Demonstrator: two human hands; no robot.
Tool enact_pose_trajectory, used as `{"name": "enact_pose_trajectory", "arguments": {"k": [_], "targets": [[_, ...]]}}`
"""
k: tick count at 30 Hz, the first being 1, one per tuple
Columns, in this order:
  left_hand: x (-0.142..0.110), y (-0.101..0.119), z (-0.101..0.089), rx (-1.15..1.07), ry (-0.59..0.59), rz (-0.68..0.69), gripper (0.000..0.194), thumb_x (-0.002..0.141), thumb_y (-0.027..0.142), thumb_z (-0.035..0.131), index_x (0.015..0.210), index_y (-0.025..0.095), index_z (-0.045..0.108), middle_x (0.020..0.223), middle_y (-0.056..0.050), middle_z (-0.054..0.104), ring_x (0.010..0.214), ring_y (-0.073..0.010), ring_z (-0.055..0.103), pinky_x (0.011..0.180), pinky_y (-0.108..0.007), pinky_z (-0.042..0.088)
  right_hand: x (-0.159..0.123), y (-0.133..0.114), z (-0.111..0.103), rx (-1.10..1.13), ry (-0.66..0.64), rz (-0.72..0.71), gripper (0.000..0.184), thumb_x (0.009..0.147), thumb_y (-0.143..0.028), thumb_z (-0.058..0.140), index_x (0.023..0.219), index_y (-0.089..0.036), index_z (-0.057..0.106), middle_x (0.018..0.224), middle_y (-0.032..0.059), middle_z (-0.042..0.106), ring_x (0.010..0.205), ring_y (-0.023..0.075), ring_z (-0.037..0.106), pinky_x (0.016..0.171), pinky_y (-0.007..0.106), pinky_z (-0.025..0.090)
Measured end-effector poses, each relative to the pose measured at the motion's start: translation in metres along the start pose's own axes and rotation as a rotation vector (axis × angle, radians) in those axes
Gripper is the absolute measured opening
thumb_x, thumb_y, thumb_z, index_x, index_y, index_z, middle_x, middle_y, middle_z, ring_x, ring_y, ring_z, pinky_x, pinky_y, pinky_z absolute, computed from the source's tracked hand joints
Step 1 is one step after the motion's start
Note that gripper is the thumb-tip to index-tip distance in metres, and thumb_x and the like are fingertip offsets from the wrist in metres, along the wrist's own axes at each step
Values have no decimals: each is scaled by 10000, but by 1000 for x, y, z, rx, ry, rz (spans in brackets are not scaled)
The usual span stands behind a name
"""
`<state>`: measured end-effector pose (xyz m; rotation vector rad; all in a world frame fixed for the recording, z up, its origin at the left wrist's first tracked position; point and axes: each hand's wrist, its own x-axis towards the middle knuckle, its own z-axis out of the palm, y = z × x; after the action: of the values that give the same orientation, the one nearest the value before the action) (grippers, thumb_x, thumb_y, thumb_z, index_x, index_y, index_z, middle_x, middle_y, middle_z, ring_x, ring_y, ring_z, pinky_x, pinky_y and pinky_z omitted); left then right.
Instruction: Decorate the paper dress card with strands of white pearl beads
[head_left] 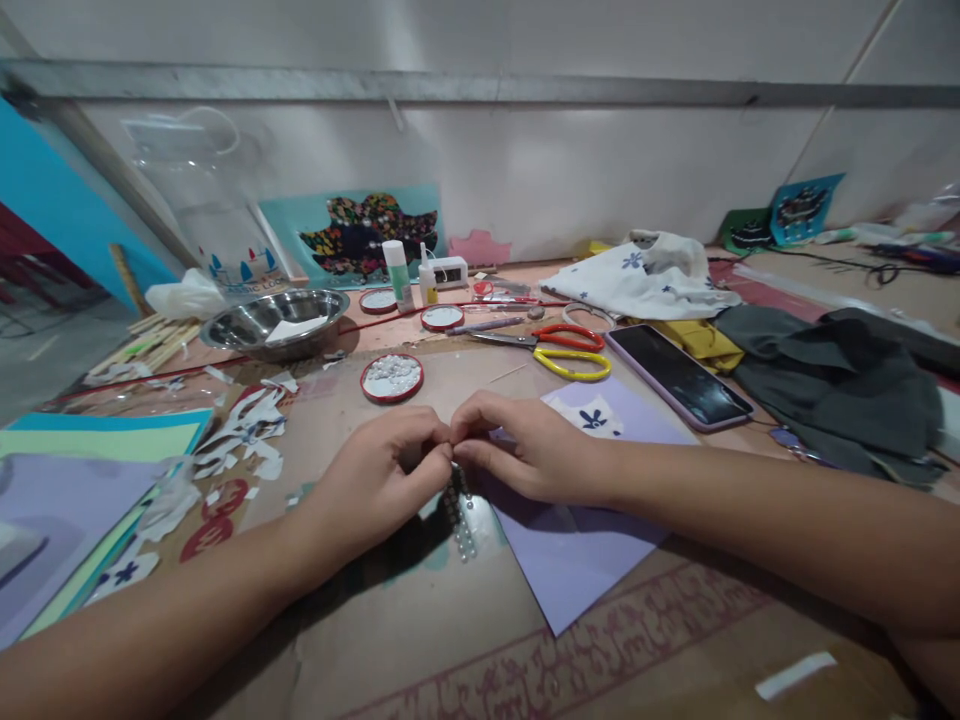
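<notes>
My left hand and my right hand meet fingertip to fingertip above the cardboard, both pinched closed. From the pinch hangs a bead strip with rows of small, shiny, pearl-like beads; its upper end is hidden by my fingers. Under my right wrist lies a lilac paper sheet. On it is a white cloth cutout with a dark blue flower, partly covered by my hand. Just beyond my left hand, a red-rimmed lid holds many small white beads.
Scissors with red and yellow handles and a phone lie beyond my right arm. A steel bowl, glue bottle and glue stick stand further back. Coloured papers and cloth scraps lie left; dark fabric lies right.
</notes>
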<state>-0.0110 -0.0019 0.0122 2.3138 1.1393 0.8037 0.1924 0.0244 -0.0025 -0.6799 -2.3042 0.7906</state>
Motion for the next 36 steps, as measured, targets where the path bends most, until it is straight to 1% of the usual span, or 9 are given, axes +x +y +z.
{"name": "enact_pose_trajectory", "arguments": {"k": [2, 5, 7, 11, 15, 20, 26, 32, 36], "targets": [[0, 1, 0, -20, -10, -13, 236, 882, 214, 446, 694, 204, 589, 672, 21, 610, 652, -147, 569, 618, -261, 444, 0, 2, 0, 7, 32, 1, 74, 964, -247, 538, 996, -187, 567, 891, 33, 693, 787, 153, 649, 713, 276, 494], [-1, 1, -1, -37, -15, -21, 231, 929, 260, 449, 828, 210, 651, 792, 0, 677, 757, -173, 617, 680, -285, 477, 2, 5, -1, 63, 78, 3, 49, 958, -226, 538, 979, -191, 565, 882, 20, 689, 798, 145, 647, 731, 270, 498], [-1, 1, -1, -44, -22, -13, 235, 954, 302, 465, 857, 210, 658, 815, -4, 684, 782, -175, 624, 703, -289, 486, 3, 5, -1, 105, 82, 5, 33, 954, -218, 544, 963, -192, 564, 864, 11, 683, 790, 137, 643, 733, 261, 501], [-1, -3, 0, -64, -34, 17, 259, 985, 313, 463, 831, 201, 638, 775, 10, 649, 754, -151, 604, 715, -274, 478, 3, 5, -3, 105, 67, 1, 26, 947, -204, 547, 932, -191, 565, 844, 3, 669, 752, 125, 626, 708, 246, 489], [-1, -3, 0, -60, -49, 9, 270, 996, 288, 441, 840, 192, 639, 788, 8, 642, 765, -147, 596, 721, -268, 466, 3, 3, -3, 102, 63, 10, 56, 962, -200, 510, 950, -187, 563, 816, -2, 662, 715, 117, 615, 675, 235, 474], [0, -2, 1, -61, -49, 5, 283, 989, 270, 417, 798, 190, 610, 762, 13, 620, 734, -146, 579, 698, -265, 450, 2, 2, -2, 89, 53, 15, 62, 971, -219, 509, 975, -182, 560, 825, 7, 672, 722, 122, 626, 676, 239, 477], [-1, -6, 1, -49, -52, -18, 263, 954, 257, 418, 754, 192, 576, 729, 22, 582, 707, -143, 548, 672, -264, 423, 0, 2, 1, 76, 25, 1, 61, 975, -221, 505, 1004, -188, 548, 829, 9, 675, 728, 131, 642, 675, 248, 484], [-1, -6, 1, -43, -44, -8, 266, 926, 239, 425, 684, 193, 526, 667, 37, 526, 650, -129, 502, 624, -253, 391, 0, 3, 1, 79, 17, -37, 69, 955, -205, 539, 1023, -192, 540, 900, 25, 688, 816, 149, 670, 746, 276, 518], [0, -5, 1, -24, -33, 2, 260, 905, 224, 432, 657, 192, 504, 646, 39, 517, 630, -121, 485, 605, -244, 378, 0, 3, 1, 71, 5, -65, 83, 948, -209, 560, 1028, -196, 542, 912, 23, 687, 826, 147, 667, 764, 278, 525]]}}
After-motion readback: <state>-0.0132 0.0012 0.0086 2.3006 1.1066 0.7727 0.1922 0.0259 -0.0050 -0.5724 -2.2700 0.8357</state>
